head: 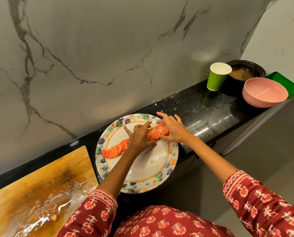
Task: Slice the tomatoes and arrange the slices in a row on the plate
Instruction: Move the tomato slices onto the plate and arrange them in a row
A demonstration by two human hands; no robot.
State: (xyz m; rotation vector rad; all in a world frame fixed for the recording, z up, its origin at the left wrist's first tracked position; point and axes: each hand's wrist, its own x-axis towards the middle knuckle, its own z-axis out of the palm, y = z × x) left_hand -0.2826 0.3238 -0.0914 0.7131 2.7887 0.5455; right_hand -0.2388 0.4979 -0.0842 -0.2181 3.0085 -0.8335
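At the far left sat the wet wooden chopping board [40, 187], slick with tomato juice and seeds, no whole tomato on it that I could see. Just right of it lay the round white plate with the leaf-and-orange-border pattern [153, 170], partly over the near edge of the black speckled counter [202, 113]. And there was the row of red tomato slices [116, 149], overlapping, running from the plate's left side up toward its far right.

The left hand [140, 137] lay across the middle of that row, fingers spread and fairly straight, seemingly pressing on the slices rather than gripping them. The right hand [173, 129] was at the row's right end, fingers splayed, thumb and fingertips touching the last slices; whether it actually pinched one, I couldn't tell.

By my reading, slicing was done and this was the tidying stage. To do it well: light touch, nudge each slice so the overlap stayed even, keep the line straight, don't squash the soft flesh.

Further right stood a green paper cup [217, 76], a dark pot [245, 71], a pink bowl [264, 93] and a green tray [286, 82].
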